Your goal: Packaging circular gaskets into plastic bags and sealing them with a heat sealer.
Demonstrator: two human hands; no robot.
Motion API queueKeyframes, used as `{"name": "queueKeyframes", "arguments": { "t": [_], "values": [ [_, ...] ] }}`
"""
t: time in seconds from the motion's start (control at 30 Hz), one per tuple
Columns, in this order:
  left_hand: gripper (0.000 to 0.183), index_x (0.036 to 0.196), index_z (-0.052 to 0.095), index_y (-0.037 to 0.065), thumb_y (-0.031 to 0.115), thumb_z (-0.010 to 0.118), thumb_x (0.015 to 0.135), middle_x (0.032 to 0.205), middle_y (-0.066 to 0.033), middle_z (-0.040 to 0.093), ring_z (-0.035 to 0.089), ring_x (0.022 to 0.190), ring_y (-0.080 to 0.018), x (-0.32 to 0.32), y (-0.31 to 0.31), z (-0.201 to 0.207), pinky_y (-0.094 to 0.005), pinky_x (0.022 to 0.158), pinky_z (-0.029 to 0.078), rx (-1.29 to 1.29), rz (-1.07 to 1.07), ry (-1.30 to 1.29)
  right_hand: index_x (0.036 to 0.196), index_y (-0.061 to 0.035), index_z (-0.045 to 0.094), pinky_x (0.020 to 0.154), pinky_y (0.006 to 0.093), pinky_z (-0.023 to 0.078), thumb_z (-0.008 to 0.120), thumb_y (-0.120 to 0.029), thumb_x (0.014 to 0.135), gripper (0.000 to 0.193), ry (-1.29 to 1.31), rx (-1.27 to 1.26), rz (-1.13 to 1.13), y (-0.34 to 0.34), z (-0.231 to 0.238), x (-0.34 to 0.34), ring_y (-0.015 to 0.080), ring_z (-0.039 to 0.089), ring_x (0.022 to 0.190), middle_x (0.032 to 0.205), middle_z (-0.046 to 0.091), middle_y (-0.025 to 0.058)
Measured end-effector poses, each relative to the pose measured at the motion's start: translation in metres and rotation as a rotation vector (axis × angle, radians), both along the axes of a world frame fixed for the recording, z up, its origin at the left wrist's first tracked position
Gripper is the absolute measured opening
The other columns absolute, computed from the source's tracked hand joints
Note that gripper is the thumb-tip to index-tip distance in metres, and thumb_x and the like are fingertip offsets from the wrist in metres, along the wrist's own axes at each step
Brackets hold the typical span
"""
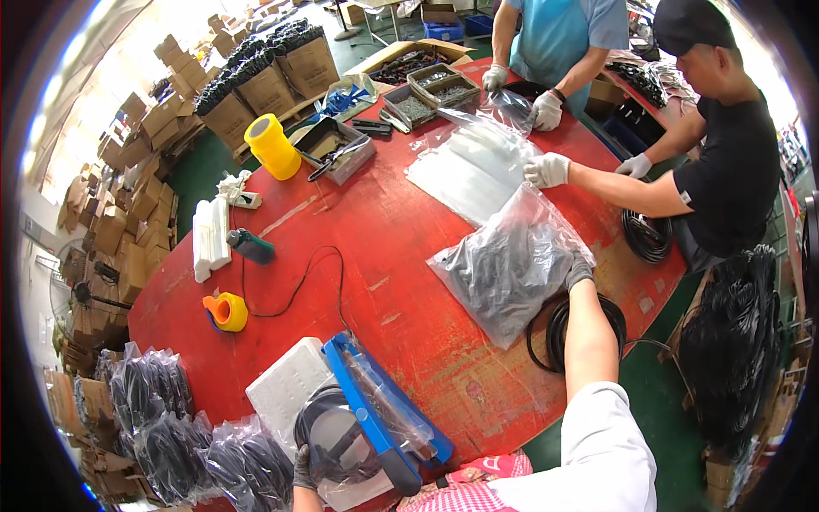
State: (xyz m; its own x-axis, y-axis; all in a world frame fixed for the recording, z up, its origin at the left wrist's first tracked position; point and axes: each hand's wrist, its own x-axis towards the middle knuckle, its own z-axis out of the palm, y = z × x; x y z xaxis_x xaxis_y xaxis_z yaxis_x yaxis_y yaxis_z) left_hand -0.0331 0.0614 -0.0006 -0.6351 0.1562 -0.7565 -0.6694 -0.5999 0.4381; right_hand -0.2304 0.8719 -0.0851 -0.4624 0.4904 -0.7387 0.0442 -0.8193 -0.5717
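Note:
My left hand [303,468], in a dark grey glove, grips the edge of a clear bag with a coiled black cable [341,444] in it. This bag lies against a long blue bag sealer [363,401], partly over a white foam block [286,384]. Farther right, my right hand [579,271], also gloved, is closed at the right edge of a pile of clear plastic bags [512,264]; its fingertips are partly hidden. Beneath my right forearm lies a loose coil of black cable [554,337].
Bagged cable coils [162,427] are piled at the lower left. Yellow tape rolls [273,147], a dark bottle [251,247] and a grey bin [350,154] stand on the red table [384,247]. Two gloved co-workers work across it, near flat clear bags [469,171].

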Motion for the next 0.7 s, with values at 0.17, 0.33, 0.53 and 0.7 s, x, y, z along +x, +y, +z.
{"name": "queueKeyframes", "arguments": {
  "t": [0.17,0.33,0.53,0.7],
  "values": [
    [0.038,0.087,0.058,0.005,0.035,0.069,0.068,0.085,-0.0088,0.060,0.056,0.077,-0.0238,0.010,0.005,0.015,-0.0390,0.072,0.046,-0.009,0.000,0.011,0.105,0.0004,0.054,0.076,0.0329,0.041,0.051,-0.034,0.085,0.040,-0.030,1.266,0.426,-0.087,0.097,-0.013,0.0187,0.051,0.084,0.094,0.058,0.0084],
    [0.033,0.083,0.059,0.008,0.035,0.070,0.068,0.078,-0.0057,0.059,0.056,0.072,-0.0229,0.003,0.009,0.012,-0.0388,0.067,0.047,0.004,-0.026,0.031,0.114,-0.0021,0.049,0.074,0.0315,0.043,0.049,-0.017,0.086,0.032,-0.091,2.525,0.544,-0.104,0.205,-0.018,0.0217,0.052,0.093,0.102,0.057,0.0089],
    [0.029,0.076,0.057,0.009,0.035,0.070,0.068,0.071,-0.0044,0.056,0.053,0.065,-0.0207,-0.003,0.012,0.008,-0.0364,0.062,0.045,-0.068,-0.020,0.058,0.102,-0.0036,0.052,0.065,0.0376,0.042,0.044,-0.009,0.085,0.019,-0.220,2.893,0.058,-0.100,0.314,-0.135,0.0281,0.052,0.081,0.089,0.053,0.0142],
    [0.028,0.071,0.056,0.009,0.035,0.069,0.070,0.066,-0.0035,0.053,0.051,0.063,-0.0189,0.000,0.023,0.020,-0.0336,0.061,0.044,-0.109,0.039,0.035,0.098,-0.0041,0.054,0.061,0.0426,0.040,0.043,-0.018,0.088,0.021,0.235,2.269,0.120,-0.138,0.387,-0.159,0.0343,0.052,0.067,0.072,0.055,0.0161]
  ]
}}
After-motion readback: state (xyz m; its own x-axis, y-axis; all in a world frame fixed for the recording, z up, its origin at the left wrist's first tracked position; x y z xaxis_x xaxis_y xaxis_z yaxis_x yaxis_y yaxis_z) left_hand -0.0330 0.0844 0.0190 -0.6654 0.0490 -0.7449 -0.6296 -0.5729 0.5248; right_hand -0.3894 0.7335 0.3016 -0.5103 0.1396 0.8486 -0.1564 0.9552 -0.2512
